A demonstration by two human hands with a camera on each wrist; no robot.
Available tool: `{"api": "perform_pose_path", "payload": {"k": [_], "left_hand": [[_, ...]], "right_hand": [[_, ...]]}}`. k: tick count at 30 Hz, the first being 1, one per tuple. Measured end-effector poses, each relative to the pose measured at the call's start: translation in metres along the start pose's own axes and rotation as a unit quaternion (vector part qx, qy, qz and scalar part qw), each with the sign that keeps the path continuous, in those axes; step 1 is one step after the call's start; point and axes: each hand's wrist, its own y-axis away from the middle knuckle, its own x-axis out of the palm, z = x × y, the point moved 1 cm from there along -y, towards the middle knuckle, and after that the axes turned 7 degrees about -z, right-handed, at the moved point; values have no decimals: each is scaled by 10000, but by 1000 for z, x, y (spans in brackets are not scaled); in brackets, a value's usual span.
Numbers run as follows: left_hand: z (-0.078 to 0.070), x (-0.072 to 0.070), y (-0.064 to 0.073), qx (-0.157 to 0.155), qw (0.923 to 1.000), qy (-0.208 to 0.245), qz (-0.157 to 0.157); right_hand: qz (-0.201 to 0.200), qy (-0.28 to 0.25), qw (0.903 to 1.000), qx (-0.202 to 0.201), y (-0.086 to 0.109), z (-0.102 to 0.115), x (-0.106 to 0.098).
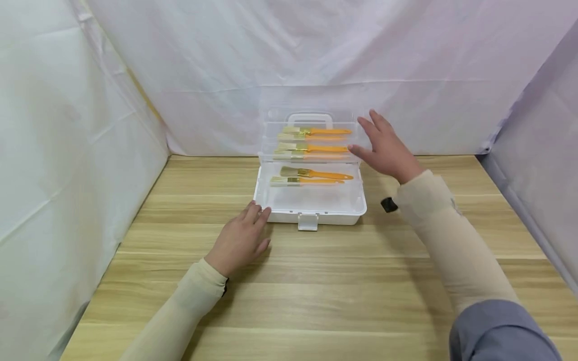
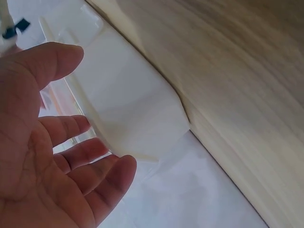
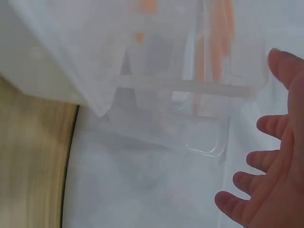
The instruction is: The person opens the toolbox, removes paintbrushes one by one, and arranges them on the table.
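Note:
A white plastic storage box with its clear lid raised stands on the table. Paintbrushes with orange handles and pale bristles lie in its raised trays, and more paintbrushes lie lower, at the back of the base. My left hand is at the front left corner of the box, fingertips right at the rim and thumb apart; the left wrist view shows the white box wall beside the fingers. Spread fingers mark my right hand, just right of the raised lid and trays, with nothing in its palm.
A white latch hangs at the box front, and a white handle shows through the lid. The wood-grain table extends in front and to both sides. White cloth hangs close behind the box and along the sides.

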Motion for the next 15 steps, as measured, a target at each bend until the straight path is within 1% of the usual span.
{"api": "perform_pose_path", "payload": {"k": [3,7,9,10,12,15], "left_hand": [[0,-1,-1,-9,10000,-39,-23],[0,-2,-2,-12,10000,-24,-64],[-1,-2,-2,1,10000,-26,-82],[-1,-2,-1,18,9999,-26,-96],[-1,-1,-1,37,9999,-26,-112],[-1,-1,-1,28,9999,3,-126]], "right_hand": [[-460,194,9982,-321,27,1,6],[-1121,306,9909,-676,58,2,24],[-1396,299,9869,-752,70,3,33],[-1471,284,9859,-748,76,4,38],[-1462,258,9865,-690,85,5,45],[-1125,335,9906,-708,93,6,54]]}}
